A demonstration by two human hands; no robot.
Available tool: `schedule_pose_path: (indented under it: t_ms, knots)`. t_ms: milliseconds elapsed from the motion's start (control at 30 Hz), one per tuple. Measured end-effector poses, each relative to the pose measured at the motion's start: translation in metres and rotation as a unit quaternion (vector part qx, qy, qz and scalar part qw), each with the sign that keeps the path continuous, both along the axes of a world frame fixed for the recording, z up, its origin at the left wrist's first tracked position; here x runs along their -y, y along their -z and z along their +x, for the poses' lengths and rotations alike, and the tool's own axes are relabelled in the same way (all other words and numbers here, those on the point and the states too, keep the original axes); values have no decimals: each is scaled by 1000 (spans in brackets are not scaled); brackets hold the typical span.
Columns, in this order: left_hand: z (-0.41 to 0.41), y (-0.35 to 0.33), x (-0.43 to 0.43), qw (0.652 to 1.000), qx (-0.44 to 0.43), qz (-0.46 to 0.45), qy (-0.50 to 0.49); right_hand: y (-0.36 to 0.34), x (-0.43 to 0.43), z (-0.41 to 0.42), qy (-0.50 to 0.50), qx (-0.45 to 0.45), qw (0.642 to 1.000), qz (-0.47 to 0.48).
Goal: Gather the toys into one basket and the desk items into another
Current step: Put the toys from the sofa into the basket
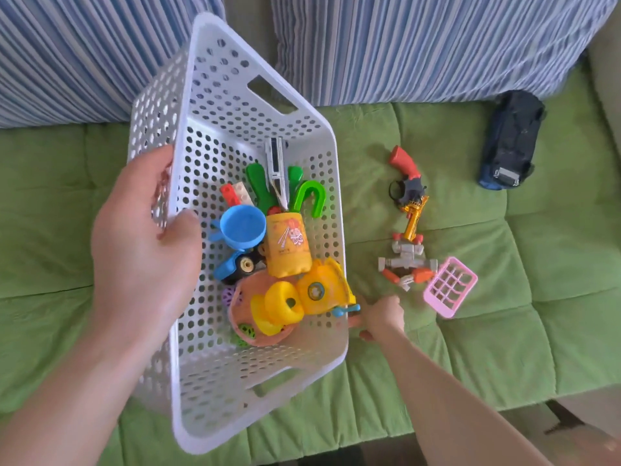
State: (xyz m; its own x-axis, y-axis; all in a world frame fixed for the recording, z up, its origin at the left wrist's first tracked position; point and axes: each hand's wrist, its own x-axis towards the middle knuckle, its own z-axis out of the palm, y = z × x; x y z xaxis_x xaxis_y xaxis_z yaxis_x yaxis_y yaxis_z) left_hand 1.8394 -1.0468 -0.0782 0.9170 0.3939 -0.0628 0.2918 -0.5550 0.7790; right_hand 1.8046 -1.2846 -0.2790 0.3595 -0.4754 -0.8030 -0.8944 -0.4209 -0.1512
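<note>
A white perforated basket (pixel 215 105) is tilted above the green sofa, and my left hand (pixel 141 237) grips its left wall. Several toys lie piled inside: a blue cup (pixel 240 227), a yellow pouch (pixel 287 247), a yellow duck-like toy (pixel 279 307), green pieces (pixel 307 196) and a blue truck (pixel 232 264). My right hand (pixel 379 317) is at the basket's right wall, fingers closed around something small and pinkish that I cannot make out. On the cushion to the right lie a red and gold toy gun (pixel 408 186), a grey and orange robot (pixel 406 264) and a pink grid piece (pixel 450 287).
A dark blue toy car (pixel 510 142) lies at the far right of the green sofa seat (pixel 504 331). Striped blue pillows (pixel 420 45) line the back. The sofa's front edge runs along the bottom right, with floor beyond.
</note>
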Motion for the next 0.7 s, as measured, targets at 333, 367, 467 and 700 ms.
schedule_pose_path:
  t_ms: [333, 367, 467, 700]
  knots:
    - [-1, 22, 20, 999, 7, 43, 3, -3, 10, -15, 29, 71, 997, 16]
    - [0, 23, 22, 999, 8, 43, 2, -8, 12, -15, 29, 96, 995, 7]
    - [4, 25, 27, 999, 5, 44, -1, -20, 18, -8, 80, 186, 979, 12]
    - [6, 24, 40, 999, 9, 46, 9, -33, 32, 28, 292, 100, 948, 78]
